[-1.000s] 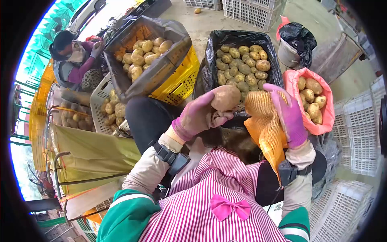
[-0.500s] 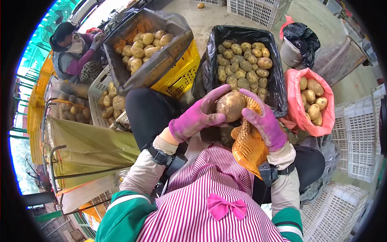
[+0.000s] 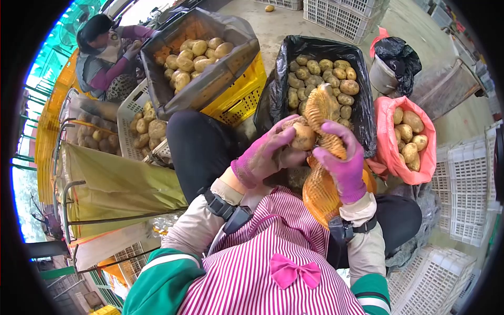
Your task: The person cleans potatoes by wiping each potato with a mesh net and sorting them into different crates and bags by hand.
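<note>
Left hand (image 3: pixel 266 153) cups potato (image 3: pixel 304 137); orange mesh (image 3: pixel 319 195) in right hand (image 3: pixel 344 164), alongside.

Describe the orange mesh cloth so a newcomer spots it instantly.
Start at the rectangular container lined with black plastic ahead. On its near side, the purple-gloved right hand grips the orange mesh cloth. Its ridged netting and limp, hanging shape set it apart from the round brown potato in the purple-gloved left hand.
</note>
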Demonstrator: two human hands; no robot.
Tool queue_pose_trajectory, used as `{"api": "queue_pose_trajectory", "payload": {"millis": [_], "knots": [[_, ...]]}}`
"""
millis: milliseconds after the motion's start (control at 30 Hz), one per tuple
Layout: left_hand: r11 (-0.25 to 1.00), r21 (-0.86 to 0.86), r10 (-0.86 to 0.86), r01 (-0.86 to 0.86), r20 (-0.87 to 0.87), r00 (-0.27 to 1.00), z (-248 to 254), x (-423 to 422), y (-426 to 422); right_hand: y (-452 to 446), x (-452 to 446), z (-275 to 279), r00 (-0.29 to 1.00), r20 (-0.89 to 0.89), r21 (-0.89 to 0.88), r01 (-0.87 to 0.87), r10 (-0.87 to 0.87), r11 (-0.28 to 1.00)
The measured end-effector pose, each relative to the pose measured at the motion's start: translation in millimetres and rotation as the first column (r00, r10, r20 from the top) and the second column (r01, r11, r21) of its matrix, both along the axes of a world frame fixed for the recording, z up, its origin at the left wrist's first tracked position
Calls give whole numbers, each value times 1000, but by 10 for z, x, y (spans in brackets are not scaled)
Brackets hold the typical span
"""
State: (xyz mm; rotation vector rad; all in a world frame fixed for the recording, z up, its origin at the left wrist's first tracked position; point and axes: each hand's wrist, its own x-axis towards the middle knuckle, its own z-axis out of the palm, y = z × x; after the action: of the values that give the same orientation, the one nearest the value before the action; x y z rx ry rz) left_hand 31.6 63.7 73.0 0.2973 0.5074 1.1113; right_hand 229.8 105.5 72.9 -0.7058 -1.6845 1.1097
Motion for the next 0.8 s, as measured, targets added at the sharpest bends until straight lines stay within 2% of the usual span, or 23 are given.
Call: {"api": "queue_pose_trajectory", "payload": {"millis": [33, 100, 133, 200, 233, 267, 300, 333, 400, 500, 533, 567, 633, 667, 700, 733, 767, 800], "knots": [[1000, 29, 13, -12, -32, 999, -30, -32, -26, -15, 24, -5, 994, -64, -275, 66, -86, 959], [995, 93, 50, -42, -85, 995, 82, -34, -69, 35, 10, -51, 960, -156, -443, 142, -232, 885], [986, 151, 86, -65, -134, 987, 138, -46, -99, 68, 24, -104, 963, -159, -441, 128, -218, 888], [979, 177, 127, -99, -157, 979, 173, -99, -135, 177, 111, -247, 961, 60, -291, 277, -272, 916], [967, 232, 140, -103, -149, 979, 172, -109, -131, 224, 137, -372, 961, 54, -254, 275, -270, 927], [948, 291, 178, -129, -150, 972, 181, -156, -141, 202, 133, -348, 970, 72, -262, 243, -233, 934], [923, 365, 224, -123, -247, 943, 173, -199, -163, 193, 145, -475, 987, -5, -337, 148, -159, 930], [890, 438, 300, -124, -360, 883, 198, -263, -188, 226, 114, -525, 994, -7, -335, 96, -105, 937], [869, 450, 382, -208, -339, 860, 316, -405, -307, 277, 33, -546, 998, 27, -283, 67, -62, 957], [763, 551, 546, -337, -270, 793, 522, -711, -536, 265, -126, -597, 994, 90, -193, 75, -58, 978], [669, 659, 697, -344, -397, 597, 651, -801, -661, 276, -144, -603, 987, 153, -178, 76, -48, 981], [582, 751, 803, -311, -472, 364, 758, -880, -777, 310, -175, -700, 993, 116, -187, 49, -28, 981], [499, 786, 866, -364, -445, 228, 1087, -1067, -1141, 379, -285, -852, 997, 78, -187, 17, -2, 982], [452, 796, 890, -403, -430, 151, 1278, -1096, -1352, 393, -335, -888, 986, 168, -103, 36, -18, 994], [435, 803, 898, -407, -422, 127, 1340, -1184, -1523, 429, -396, -948, 979, 204, -57, 23, -11, 998], [368, 866, 896, -339, -428, -122, 1413, -1276, -1682, 462, -455, -999, 971, 239, -10, 9, -6, 1000], [317, 915, 844, -250, -393, -366, 1477, -1355, -1855, 500, -479, -1081, 950, 307, 112, 21, -55, 994], [301, 919, 835, -253, -382, -395, 1541, -1430, -2028, 566, -532, -1166, 923, 366, 235, 28, -116, 971]]}}
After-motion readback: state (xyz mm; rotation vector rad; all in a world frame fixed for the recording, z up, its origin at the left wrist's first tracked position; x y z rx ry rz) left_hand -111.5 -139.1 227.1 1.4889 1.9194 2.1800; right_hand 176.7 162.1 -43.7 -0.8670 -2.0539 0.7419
